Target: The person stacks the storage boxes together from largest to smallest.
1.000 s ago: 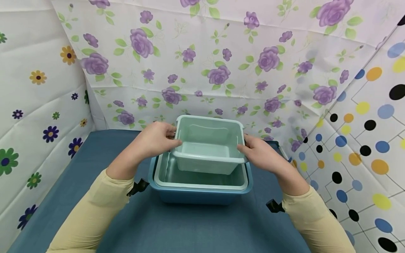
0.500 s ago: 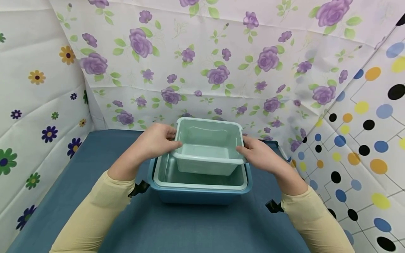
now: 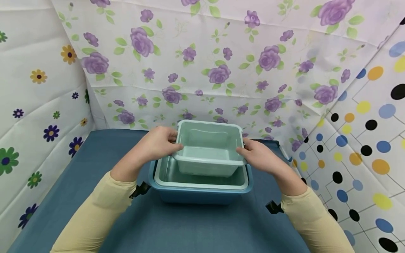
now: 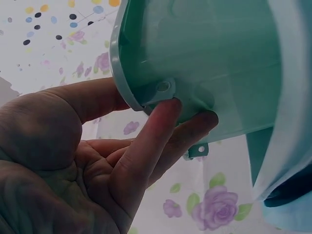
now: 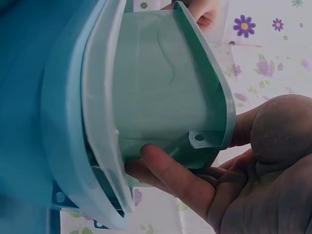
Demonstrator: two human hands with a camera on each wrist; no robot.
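Note:
A small pale-green plastic bin (image 3: 209, 140) is held between both hands, tilted, its lower part inside a larger pale-green bin (image 3: 202, 184). That larger bin sits nested in a blue bin (image 3: 199, 196) on the table. My left hand (image 3: 159, 142) grips the small bin's left end, thumb over the rim and fingers beneath. At the opposite end my right hand (image 3: 259, 154) holds it likewise. In the left wrist view, fingertips (image 4: 168, 114) press the bin's outer wall beside a small holed tab. The right wrist view shows fingers (image 5: 175, 175) under the small bin's rim, close to the larger bin's edge.
A blue cloth covers the table (image 3: 196, 228). Patterned sheets hang behind and on both sides, with purple roses on the back sheet (image 3: 202, 70). A dark-edged item (image 3: 269, 143) lies at the back right, partly hidden behind the right hand.
The small bin has sunk slightly toward the larger bin, both hands lowering with it. The larger bins have stayed in place.

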